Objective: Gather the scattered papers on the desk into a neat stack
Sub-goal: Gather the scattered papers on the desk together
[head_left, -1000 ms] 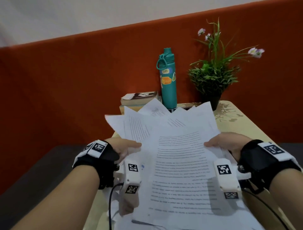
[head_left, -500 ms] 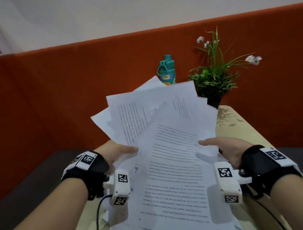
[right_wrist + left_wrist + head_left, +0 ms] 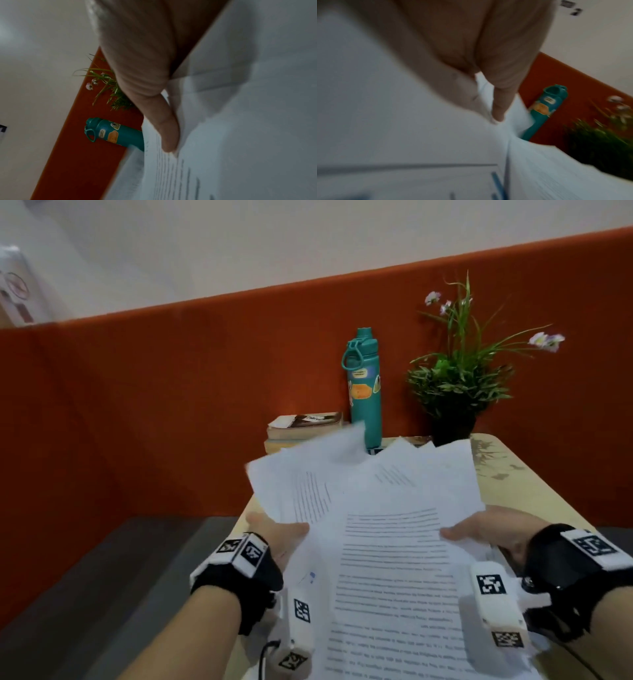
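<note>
A fanned bundle of printed white papers (image 3: pixel 387 542) hangs between both hands over the beige desk (image 3: pixel 534 491). My left hand (image 3: pixel 277 537) grips the bundle's left edge, thumb on top; in the left wrist view the thumb (image 3: pixel 501 102) presses on the papers (image 3: pixel 419 135). My right hand (image 3: pixel 486 530) grips the right edge, thumb on the top sheet; the right wrist view shows its thumb (image 3: pixel 164 129) on the printed papers (image 3: pixel 231 148). The sheets are uneven, their far corners splayed out. The fingers under the bundle are hidden.
At the desk's far edge stand a teal water bottle (image 3: pixel 364 390), a potted plant with small flowers (image 3: pixel 455 385) and stacked books (image 3: pixel 305 426), all against an orange partition (image 3: pixel 171 405). A dark floor (image 3: pixel 120 577) lies left of the desk.
The bundle was raised and tilted upright half a second ago, hiding the books and most of the bottle. It has since come back down, flatter over the desk. Both hands kept their grip.
</note>
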The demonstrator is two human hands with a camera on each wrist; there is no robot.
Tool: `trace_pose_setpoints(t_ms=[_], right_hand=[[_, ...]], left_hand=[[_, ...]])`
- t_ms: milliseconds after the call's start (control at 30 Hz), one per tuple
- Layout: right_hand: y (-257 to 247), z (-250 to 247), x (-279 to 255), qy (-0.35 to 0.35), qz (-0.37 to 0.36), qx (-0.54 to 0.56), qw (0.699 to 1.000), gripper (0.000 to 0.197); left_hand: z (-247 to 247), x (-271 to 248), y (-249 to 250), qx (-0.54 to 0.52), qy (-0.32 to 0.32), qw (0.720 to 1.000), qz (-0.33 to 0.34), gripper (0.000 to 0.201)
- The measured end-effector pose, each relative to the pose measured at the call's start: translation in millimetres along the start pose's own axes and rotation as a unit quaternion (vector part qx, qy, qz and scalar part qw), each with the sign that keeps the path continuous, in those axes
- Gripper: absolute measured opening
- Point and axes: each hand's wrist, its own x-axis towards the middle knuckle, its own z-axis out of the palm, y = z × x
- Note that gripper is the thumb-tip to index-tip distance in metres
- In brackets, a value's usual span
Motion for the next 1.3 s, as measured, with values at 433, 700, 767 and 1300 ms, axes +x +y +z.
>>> trace_pose_setpoints(t_ms=[433, 700, 767, 1300], right_hand=[[13.0, -32.2, 17.3, -0.016, -0.058, -0.004, 0.998, 0.091], [12.7, -32.2, 21.8, 0.006, -0.051, 0.007, 0.999, 0.093], [10.0, -32.3, 22.4, 0.015, -0.028, 0.001, 0.999, 0.065], [10.3, -37.4, 37.9, 0.051, 0.0, -0.094, 0.994, 0.102]], left_hand=[[-3.3, 19.8, 28.0, 0.148, -0.022, 0.985, -0.083, 0.072], [-8.5, 27.1, 38.2, -0.08, 0.015, 0.996, -0.028, 0.025], [-10.8, 28.7, 42.1, -0.075, 0.06, 0.995, 0.017, 0.007], [-36.9, 34.7, 139.0, 0.202, -0.153, 0.966, 0.044, 0.061]])
